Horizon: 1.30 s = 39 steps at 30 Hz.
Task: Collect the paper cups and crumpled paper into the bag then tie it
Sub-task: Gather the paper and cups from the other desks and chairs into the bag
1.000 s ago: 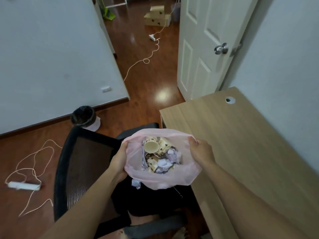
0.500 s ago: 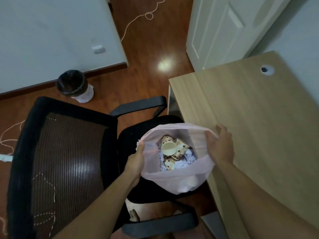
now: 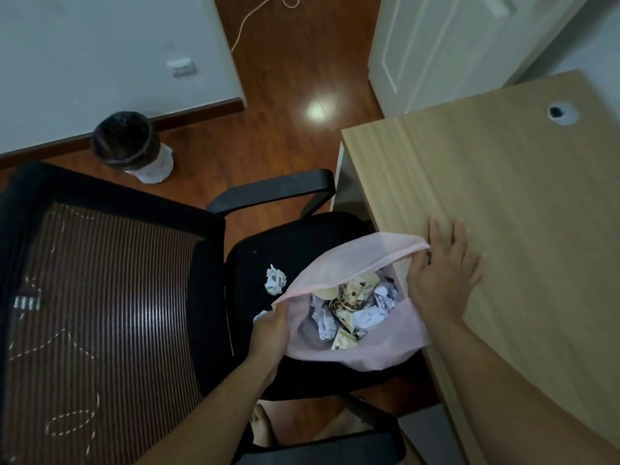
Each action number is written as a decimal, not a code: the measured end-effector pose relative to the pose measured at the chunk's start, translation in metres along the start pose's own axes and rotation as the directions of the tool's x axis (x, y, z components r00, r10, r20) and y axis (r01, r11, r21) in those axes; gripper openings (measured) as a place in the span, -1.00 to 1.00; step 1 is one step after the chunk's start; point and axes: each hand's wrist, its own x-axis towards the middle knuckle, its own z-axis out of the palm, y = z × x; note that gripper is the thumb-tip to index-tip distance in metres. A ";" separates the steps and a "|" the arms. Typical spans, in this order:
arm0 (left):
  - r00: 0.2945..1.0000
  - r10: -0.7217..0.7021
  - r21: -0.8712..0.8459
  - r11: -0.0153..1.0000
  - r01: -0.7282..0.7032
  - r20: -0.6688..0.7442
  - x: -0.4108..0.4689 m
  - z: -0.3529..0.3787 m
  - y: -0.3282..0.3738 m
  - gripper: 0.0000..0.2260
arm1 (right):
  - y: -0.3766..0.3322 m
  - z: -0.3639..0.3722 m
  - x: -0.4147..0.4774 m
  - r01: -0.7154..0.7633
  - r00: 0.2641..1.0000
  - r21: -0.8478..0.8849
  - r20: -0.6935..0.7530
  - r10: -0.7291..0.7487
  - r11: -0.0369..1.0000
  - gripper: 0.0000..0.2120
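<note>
A pink plastic bag (image 3: 362, 347) stands open on the black seat of an office chair (image 3: 268, 250). Inside it lie spotted paper cups (image 3: 352, 295) and balls of crumpled paper (image 3: 370, 315). My left hand (image 3: 271, 333) grips the bag's left rim. My right hand (image 3: 443, 276) is at the right rim beside the desk edge, with its fingers spread straight and its thumb hooked on the rim. One white crumpled paper (image 3: 275, 280) lies loose on the seat just left of the bag.
A light wooden desk (image 3: 503, 213) with a cable hole fills the right side. The chair's mesh back (image 3: 94, 313) is at the left. A black-lined bin (image 3: 129, 144) stands by the wall, a white door (image 3: 436, 45) and a floor cable (image 3: 255, 15) lie beyond.
The view has tilted down and moved closer. The bag has shifted right against the desk edge, its mouth has narrowed, and my right hand's fingers have spread out straight.
</note>
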 end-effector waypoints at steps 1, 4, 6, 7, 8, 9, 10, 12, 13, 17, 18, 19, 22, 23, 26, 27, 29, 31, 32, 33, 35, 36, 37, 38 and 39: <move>1.000 0.018 -0.007 1.000 -0.018 0.006 0.002 -0.001 0.000 -0.73 | 0.000 0.000 0.001 0.003 1.000 -0.008 0.004 -0.003 1.000 -0.35; 0.993 0.020 -0.210 0.978 0.005 0.117 0.011 -0.008 0.001 -0.69 | 0.000 0.000 0.001 0.006 1.000 -0.032 0.019 -0.005 0.999 -0.33; 0.997 0.034 -0.296 0.955 -0.014 0.064 0.025 -0.013 -0.004 -0.59 | -0.002 -0.001 0.001 -0.004 1.000 -0.015 0.020 0.005 1.000 -0.32; 0.999 0.050 -0.321 0.946 -0.043 0.013 0.033 -0.017 -0.008 -0.55 | -0.004 -0.001 0.001 -0.010 1.000 -0.009 0.021 0.011 1.000 -0.31; 0.998 0.058 -0.328 0.942 -0.067 -0.038 0.044 -0.020 -0.012 -0.51 | -0.004 -0.002 0.001 -0.012 1.000 -0.010 0.021 0.012 1.000 -0.29; 0.995 0.066 -0.316 0.945 -0.086 -0.073 0.055 -0.022 -0.017 -0.49 | -0.005 -0.002 0.001 -0.011 1.000 -0.016 0.020 0.011 1.000 -0.29; 0.993 0.078 -0.256 0.962 -0.100 -0.093 0.070 -0.023 -0.024 -0.49 | -0.005 -0.001 0.001 -0.007 1.000 -0.024 0.016 0.008 1.000 -0.28; 0.978 0.163 0.027 0.987 -0.160 -0.130 0.103 -0.028 -0.046 -0.59 | -0.004 -0.001 0.002 0.003 1.000 -0.032 0.009 -0.003 0.999 -0.27; 0.964 0.221 0.223 0.957 -0.186 -0.147 0.115 -0.030 -0.056 -0.64 | -0.003 -0.001 0.002 0.011 1.000 -0.036 0.009 -0.011 0.999 -0.26; 0.965 0.261 0.571 0.796 -0.203 -0.021 0.123 -0.024 -0.080 -0.46 | -0.005 0.000 0.002 0.025 1.000 -0.040 -0.018 -0.026 0.999 -0.25; 0.969 0.248 0.575 0.794 -0.195 -0.013 0.119 -0.022 -0.084 -0.41 | -0.006 0.001 0.002 0.024 0.999 -0.041 -0.025 -0.025 0.999 -0.25; 0.968 0.251 0.567 0.799 -0.199 -0.015 0.115 -0.020 -0.086 -0.38 | -0.006 0.001 0.002 0.023 0.999 -0.044 -0.031 -0.024 0.999 -0.25; 0.951 0.307 0.543 0.803 -0.246 -0.023 0.118 -0.012 -0.099 -0.42 | -0.005 0.004 0.002 0.027 0.998 -0.051 -0.056 -0.029 0.998 -0.26; 0.947 0.319 0.518 0.814 -0.262 -0.022 0.121 -0.012 -0.104 -0.47 | -0.005 0.005 0.003 0.026 0.997 -0.051 -0.065 -0.030 0.998 -0.26; 0.943 0.328 0.374 0.883 -0.286 -0.053 0.125 -0.014 -0.100 -0.58 | -0.004 0.007 0.002 0.017 0.998 -0.046 -0.066 -0.020 0.999 -0.26; 0.935 0.344 0.286 0.907 -0.308 -0.084 0.119 -0.016 -0.088 -0.62 | -0.004 0.007 0.001 0.013 0.998 -0.047 -0.061 -0.016 0.999 -0.26; 0.925 0.325 0.031 0.945 -0.325 -0.197 0.103 -0.022 -0.054 -0.61 | -0.005 0.007 -0.001 0.007 0.998 -0.052 -0.063 -0.010 0.999 -0.26; 0.905 0.295 -0.249 0.893 -0.376 -0.307 0.082 -0.032 -0.016 -0.59 | -0.005 0.007 -0.002 0.006 0.998 -0.055 -0.060 -0.009 0.998 -0.26; 0.884 0.313 -0.341 0.836 -0.430 -0.347 0.070 -0.038 0.002 -0.62 | -0.005 0.006 -0.002 0.006 0.999 -0.055 -0.051 -0.008 0.998 -0.25; 0.865 0.354 -0.399 0.779 -0.483 -0.355 0.059 -0.044 0.018 -0.65 | -0.006 0.006 -0.002 0.003 0.999 -0.055 -0.044 -0.005 0.998 -0.25; 0.854 0.472 -0.453 0.725 -0.518 -0.221 0.038 -0.050 0.041 -0.69 | -0.007 0.005 -0.002 -0.001 0.999 -0.052 -0.045 -0.001 0.999 -0.25; 0.849 0.519 -0.457 0.733 -0.504 -0.103 0.028 -0.049 0.047 -0.69 | -0.007 0.005 -0.002 0.002 0.999 -0.051 -0.047 -0.005 0.999 -0.25; 0.839 0.543 -0.432 0.761 -0.484 0.018 0.021 -0.046 0.048 -0.68 | -0.008 0.005 -0.002 0.005 0.999 -0.050 -0.049 -0.007 0.999 -0.25; 0.825 0.550 -0.372 0.798 -0.474 0.130 0.017 -0.040 0.046 -0.68 | -0.008 0.004 -0.002 0.002 0.999 -0.051 -0.051 -0.004 0.999 -0.26; 0.808 0.547 -0.284 0.828 -0.484 0.220 0.014 -0.033 0.040 -0.70 | -0.009 0.004 -0.001 -0.004 0.999 -0.051 -0.051 0.002 0.999 -0.26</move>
